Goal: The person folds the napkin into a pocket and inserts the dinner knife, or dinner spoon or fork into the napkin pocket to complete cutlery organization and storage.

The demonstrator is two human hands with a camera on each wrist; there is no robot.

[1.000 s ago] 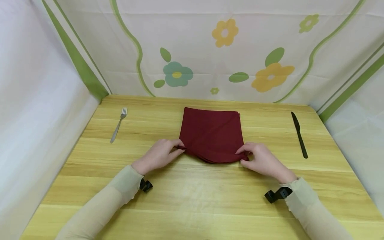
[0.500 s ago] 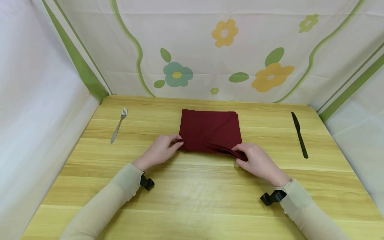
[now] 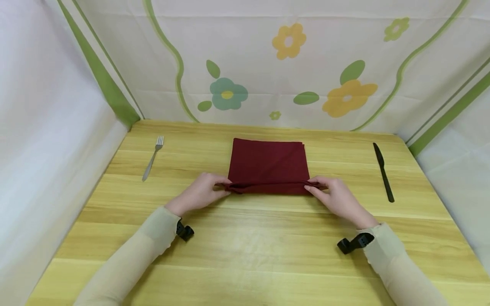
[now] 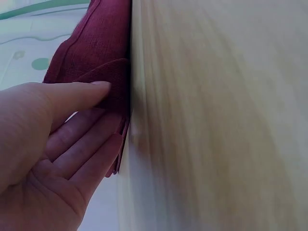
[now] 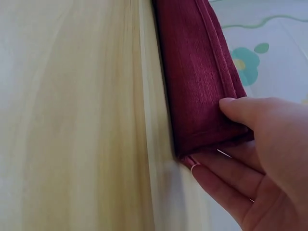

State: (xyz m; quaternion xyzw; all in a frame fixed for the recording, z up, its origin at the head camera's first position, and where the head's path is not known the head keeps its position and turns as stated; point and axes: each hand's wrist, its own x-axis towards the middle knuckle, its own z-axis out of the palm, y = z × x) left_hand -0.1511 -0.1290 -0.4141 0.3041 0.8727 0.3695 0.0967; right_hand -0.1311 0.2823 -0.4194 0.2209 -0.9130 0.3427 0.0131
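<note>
A dark red cloth napkin lies folded at the middle of the wooden table, its near edge turned up into a narrow strip. At that strip's left end, my left hand pinches the cloth between thumb and fingers. My right hand pinches the right end the same way. In the left wrist view, the thumb presses on the napkin's layers, with the other fingers behind them. The right wrist view has the thumb on the raised fold of the napkin, fingers underneath.
A silver fork lies on the table to the left of the napkin. Over on the right is a black knife. Behind the table's far edge hangs a white curtain with printed flowers; more white cloth borders both sides.
The napkin's near edge has moved away from me and now stands as a straight folded strip. My right hand has shifted slightly right and away. Fork and knife stay put.
</note>
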